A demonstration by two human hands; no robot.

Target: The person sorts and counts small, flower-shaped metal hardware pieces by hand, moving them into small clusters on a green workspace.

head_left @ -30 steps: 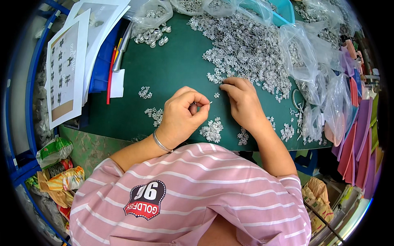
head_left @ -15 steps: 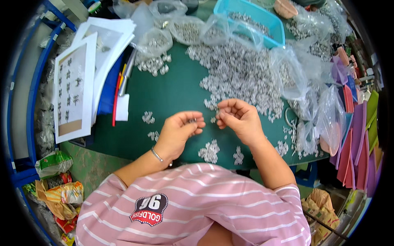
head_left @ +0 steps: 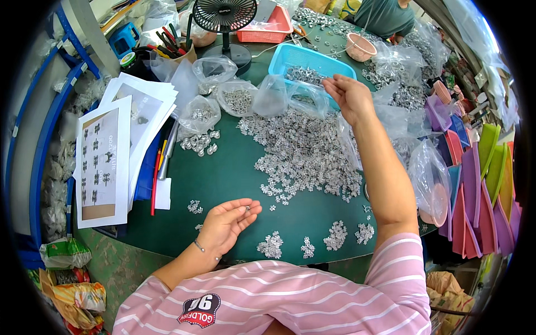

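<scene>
My left hand is closed in a pinch above the near part of the green table, with a small metal piece at its fingertips. My right hand is stretched far forward over the near right side of a light blue basket that holds small metal parts. Its fingers are extended, and nothing shows in them. Between the hands and the basket spreads a large heap of small silvery metal parts. Several small clusters of like pieces lie along the near table edge.
Clear plastic bags of metal parts line the heap's far side. Papers with pictures, pens and a silver-handled tool lie left. A black fan stands behind. Right are coloured plastic bins; another person sits across.
My right hand has left the left hand's side and reached forward to the blue basket. The view has tilted up, bringing in the fan and another person. The left hand keeps its pinch.
</scene>
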